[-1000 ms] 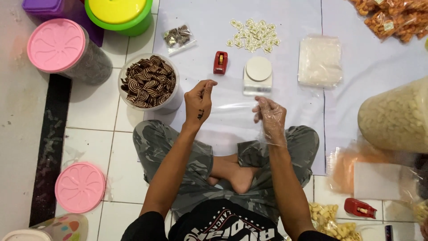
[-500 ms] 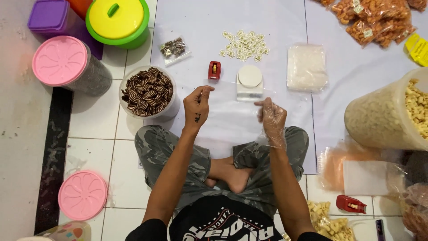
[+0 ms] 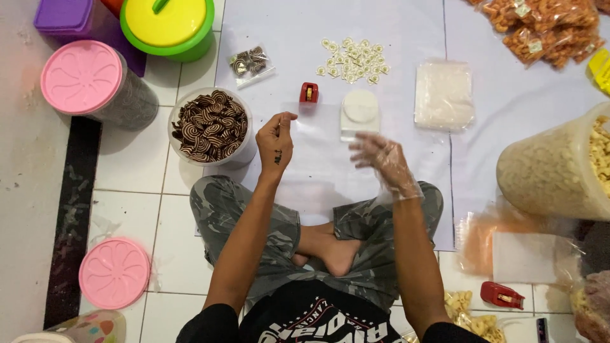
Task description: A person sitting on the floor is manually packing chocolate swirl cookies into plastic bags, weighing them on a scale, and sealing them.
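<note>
white sheet (image 3: 406,38) spreads ahead and to both sides of the hands | tub of striped biscuits (image 3: 211,125) just left of the left hand, nearer it than the right | clear plastic bag (image 3: 318,136) stretched between both hands, long axis left-right | left hand (image 3: 275,141) pinches its top left corner | gloved right hand (image 3: 381,159) half open at its right edge, hold unclear | red tape holder (image 3: 309,93) just ahead of the bag

We see the open tub of swirl biscuits (image 3: 211,125) left of the left hand (image 3: 275,141). The small scale (image 3: 359,112) lies beyond the right hand (image 3: 380,155), the stapler (image 3: 309,93) just left of it.
</note>
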